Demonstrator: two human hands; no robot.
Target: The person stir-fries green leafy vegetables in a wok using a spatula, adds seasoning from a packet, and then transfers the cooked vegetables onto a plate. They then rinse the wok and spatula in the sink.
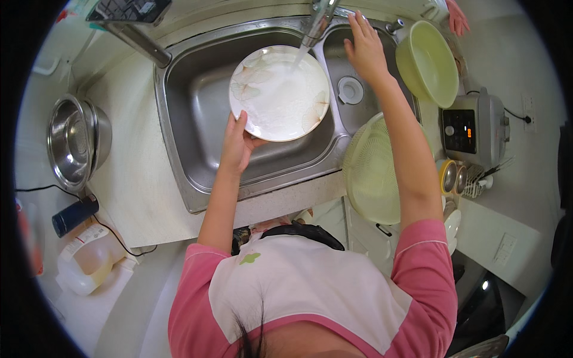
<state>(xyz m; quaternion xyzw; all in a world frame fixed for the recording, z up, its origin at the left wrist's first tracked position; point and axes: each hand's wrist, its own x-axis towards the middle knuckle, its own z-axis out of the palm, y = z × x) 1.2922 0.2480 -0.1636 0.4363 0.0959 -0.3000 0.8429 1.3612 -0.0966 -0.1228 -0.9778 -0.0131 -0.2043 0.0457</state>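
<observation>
My left hand grips the lower left rim of a white ceramic plate with a faint leaf-like pattern. The plate is held over the large basin of a stainless steel double sink. Water runs from the faucet onto its upper part. My right hand is raised over the smaller basin, thumb apart from the outstretched fingers. Its fingertips are at the end of the faucet lever; whether they touch it, I cannot tell. Below that hand, a round drain strainer sits in the small basin.
A pale green colander leans at the sink's front right, partly behind my right forearm. Beyond are a green basin and an electric cooker. Metal bowls, a dark blue cylinder and a plastic jug are leftward.
</observation>
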